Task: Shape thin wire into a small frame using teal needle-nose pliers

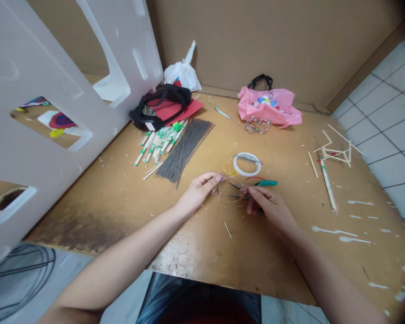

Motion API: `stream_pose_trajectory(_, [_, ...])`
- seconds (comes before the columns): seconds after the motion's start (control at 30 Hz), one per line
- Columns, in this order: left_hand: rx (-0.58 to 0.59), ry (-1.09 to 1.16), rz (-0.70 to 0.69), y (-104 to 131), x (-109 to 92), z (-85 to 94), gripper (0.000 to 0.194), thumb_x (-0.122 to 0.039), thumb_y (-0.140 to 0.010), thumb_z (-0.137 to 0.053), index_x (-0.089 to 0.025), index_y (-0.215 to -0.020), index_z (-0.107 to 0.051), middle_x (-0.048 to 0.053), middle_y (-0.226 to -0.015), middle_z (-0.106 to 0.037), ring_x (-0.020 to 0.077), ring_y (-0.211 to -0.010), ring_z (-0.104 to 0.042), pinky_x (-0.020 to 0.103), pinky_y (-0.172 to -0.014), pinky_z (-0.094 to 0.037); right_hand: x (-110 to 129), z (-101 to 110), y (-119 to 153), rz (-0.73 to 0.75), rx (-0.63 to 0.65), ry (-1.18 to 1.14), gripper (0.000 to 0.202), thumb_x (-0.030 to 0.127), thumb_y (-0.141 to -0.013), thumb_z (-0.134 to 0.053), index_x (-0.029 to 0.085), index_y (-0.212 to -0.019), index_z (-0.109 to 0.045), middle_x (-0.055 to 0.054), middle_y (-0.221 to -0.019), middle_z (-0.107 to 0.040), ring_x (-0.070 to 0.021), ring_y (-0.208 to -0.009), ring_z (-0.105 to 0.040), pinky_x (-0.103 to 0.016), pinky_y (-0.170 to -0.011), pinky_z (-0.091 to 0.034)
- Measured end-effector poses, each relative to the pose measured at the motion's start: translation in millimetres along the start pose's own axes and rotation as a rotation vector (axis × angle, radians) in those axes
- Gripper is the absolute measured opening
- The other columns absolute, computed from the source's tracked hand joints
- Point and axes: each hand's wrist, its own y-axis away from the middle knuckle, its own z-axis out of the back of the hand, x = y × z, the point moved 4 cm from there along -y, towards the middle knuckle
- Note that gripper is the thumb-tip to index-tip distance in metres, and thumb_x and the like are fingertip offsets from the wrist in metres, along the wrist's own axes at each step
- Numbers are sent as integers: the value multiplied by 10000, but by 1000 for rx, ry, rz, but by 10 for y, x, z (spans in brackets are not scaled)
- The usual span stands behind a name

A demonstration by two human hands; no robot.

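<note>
My left hand is closed, thumb and forefinger pinching a thin wire with short bent ends hanging below the fingertips. To its right, my right hand is also closed, its fingertips pinching thin curved wire. A pair of pliers with teal handles lies on the table just behind my right fingers, its jaws parted and pointing left. My right hand hides part of it. Just beyond the hands lie a coil of white wire and some yellow wire loops.
Grey wire rods and wrapped chopsticks lie left, beside a black strap-like headset. Behind stand a pink bag, a beaded wire piece and a white bag. A stick frame lies right; a white plastic panel borders the left.
</note>
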Motion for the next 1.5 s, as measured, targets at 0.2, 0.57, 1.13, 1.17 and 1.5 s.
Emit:
stream_pose_trajectory(0.2, [88,-193,-2,33,0,-58,378,-522,-746,-631,-155,-828,-670,-11,-680,-581,87,-579,-453,220,-588,-394,26,-2,23,70,-43,84,394,565,-809,-541,191,-784,-660,33,-507,-519,-113,-467,-471,-260,-513,-359])
stream_pose_trajectory(0.57, [223,-452,-34,52,45,-104,355,-462,-834,-498,-143,-717,-602,-39,-540,-445,88,-506,-400,212,-500,-302,22,-9,21,-32,-41,-100,357,529,-754,-622,178,-785,-678,10,-666,-577,-82,-460,-479,-252,-470,-342])
stream_pose_trajectory(1.13, [284,-675,-95,25,171,-99,292,-385,-867,-460,-152,-739,-580,-34,-599,-472,97,-568,-417,221,-555,-321,-55,53,-2,31,-155,260,363,522,-763,-595,168,-754,-675,8,-566,-567,-109,-454,-476,-242,-441,-342])
stream_pose_trajectory(1.17, [257,-724,-129,20,147,-83,280,-374,-870,-462,-155,-751,-589,-21,-636,-510,105,-598,-448,227,-579,-337,-55,51,3,50,-156,329,348,505,-774,-588,171,-769,-690,0,-582,-589,-120,-475,-497,-245,-450,-351])
stream_pose_trajectory(1.5, [27,-834,-255,25,-57,-11,206,-301,-856,-487,-165,-708,-529,-17,-665,-509,111,-611,-450,231,-588,-322,97,436,-290,209,-272,1005,355,413,-881,-450,201,-1000,-710,-46,-899,-740,-162,-698,-657,-261,-649,-491])
